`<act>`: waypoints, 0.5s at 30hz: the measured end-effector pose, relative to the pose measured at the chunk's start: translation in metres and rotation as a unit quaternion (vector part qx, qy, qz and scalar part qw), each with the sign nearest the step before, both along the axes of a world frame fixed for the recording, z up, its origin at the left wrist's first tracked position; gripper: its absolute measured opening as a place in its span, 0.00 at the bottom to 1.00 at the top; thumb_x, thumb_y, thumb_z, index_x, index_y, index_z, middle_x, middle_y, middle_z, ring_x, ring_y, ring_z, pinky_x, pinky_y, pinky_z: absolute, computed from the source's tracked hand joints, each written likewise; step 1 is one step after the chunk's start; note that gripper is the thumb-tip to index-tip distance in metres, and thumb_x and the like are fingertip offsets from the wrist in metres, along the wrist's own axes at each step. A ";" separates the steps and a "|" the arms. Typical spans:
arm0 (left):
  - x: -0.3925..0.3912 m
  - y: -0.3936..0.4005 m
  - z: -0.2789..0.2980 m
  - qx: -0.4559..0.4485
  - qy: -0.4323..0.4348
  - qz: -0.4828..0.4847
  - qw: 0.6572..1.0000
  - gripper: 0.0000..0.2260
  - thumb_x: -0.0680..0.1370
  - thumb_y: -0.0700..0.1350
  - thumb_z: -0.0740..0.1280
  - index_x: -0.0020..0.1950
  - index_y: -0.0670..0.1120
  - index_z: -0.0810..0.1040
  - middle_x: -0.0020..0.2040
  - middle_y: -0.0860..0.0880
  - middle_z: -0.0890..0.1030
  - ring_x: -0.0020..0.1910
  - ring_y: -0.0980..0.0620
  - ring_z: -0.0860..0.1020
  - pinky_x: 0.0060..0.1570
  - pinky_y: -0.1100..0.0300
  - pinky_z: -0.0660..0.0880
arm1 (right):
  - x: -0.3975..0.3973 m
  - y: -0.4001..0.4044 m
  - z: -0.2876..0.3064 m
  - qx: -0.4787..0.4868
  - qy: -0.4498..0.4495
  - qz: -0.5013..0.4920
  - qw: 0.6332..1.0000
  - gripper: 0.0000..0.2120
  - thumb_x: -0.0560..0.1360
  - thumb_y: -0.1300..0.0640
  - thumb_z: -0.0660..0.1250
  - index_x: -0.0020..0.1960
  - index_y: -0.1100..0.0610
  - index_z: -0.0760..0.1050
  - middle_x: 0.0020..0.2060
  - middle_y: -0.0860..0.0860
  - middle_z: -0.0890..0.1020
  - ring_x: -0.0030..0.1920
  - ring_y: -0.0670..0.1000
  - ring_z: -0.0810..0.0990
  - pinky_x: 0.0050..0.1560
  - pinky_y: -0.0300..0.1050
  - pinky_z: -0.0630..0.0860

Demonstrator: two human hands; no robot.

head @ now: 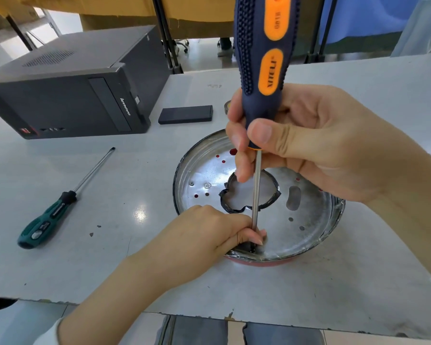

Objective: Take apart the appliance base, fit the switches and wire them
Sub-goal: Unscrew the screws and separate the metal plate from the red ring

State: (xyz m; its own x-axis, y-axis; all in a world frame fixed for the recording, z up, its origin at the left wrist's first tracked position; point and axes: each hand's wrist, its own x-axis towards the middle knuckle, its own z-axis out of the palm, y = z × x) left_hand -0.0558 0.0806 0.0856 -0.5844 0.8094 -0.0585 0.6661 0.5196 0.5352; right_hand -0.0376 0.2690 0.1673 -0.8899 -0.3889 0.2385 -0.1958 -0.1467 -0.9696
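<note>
The right hand (316,145) is closed around the lower end of the handle of the blue screwdriver (261,58), thumb in front and fingers behind, and it keeps the tool almost upright. The shaft goes down to the near rim of the base (316,227). There the left hand (209,232) pinches the shaft close to the tip, and maybe also a small dark part under it; I cannot see the tip itself, because the fingers hide it.

The base is a round metal pan with a red underside. It lies on the grey table (135,265), just in front of the person, and it has a big shaped hole in the middle and many small holes.

I think the step is work on a screw at the rim, so either the taking apart or the fitting of a switch. The next move needs the tip seated straight in the screw head, light pressure downward, then turning from the right hand.

A green screwdriver (50,210) lies well apart on the left. A black computer (72,95) stands behind it.
</note>
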 end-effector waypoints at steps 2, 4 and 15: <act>0.001 0.000 0.000 -0.002 0.000 0.004 1.000 0.13 0.82 0.51 0.59 0.55 0.50 0.82 0.53 0.68 0.80 0.47 0.61 0.82 0.48 0.60 0.76 | 0.005 -0.005 -0.001 0.004 0.011 -0.053 0.999 0.06 0.72 0.61 0.65 0.48 0.57 0.76 0.36 0.51 0.79 0.35 0.53 0.81 0.41 0.42 0.78; 0.001 0.000 0.001 0.001 -0.007 0.008 1.000 0.19 0.80 0.56 0.55 0.54 0.50 0.82 0.51 0.63 0.84 0.47 0.57 0.83 0.48 0.57 0.76 | 0.010 -0.011 -0.002 0.010 0.030 -0.099 0.995 0.04 0.73 0.62 0.67 0.47 0.58 0.76 0.35 0.50 0.80 0.34 0.52 0.82 0.40 0.42 0.79; 0.001 0.000 0.002 -0.016 -0.026 0.024 0.999 0.14 0.81 0.53 0.58 0.55 0.50 0.82 0.51 0.64 0.83 0.49 0.58 0.82 0.49 0.58 0.76 | -0.002 -0.005 -0.002 0.049 0.045 -0.063 0.996 0.06 0.72 0.59 0.69 0.49 0.57 0.77 0.37 0.50 0.83 0.36 0.53 0.84 0.40 0.43 0.80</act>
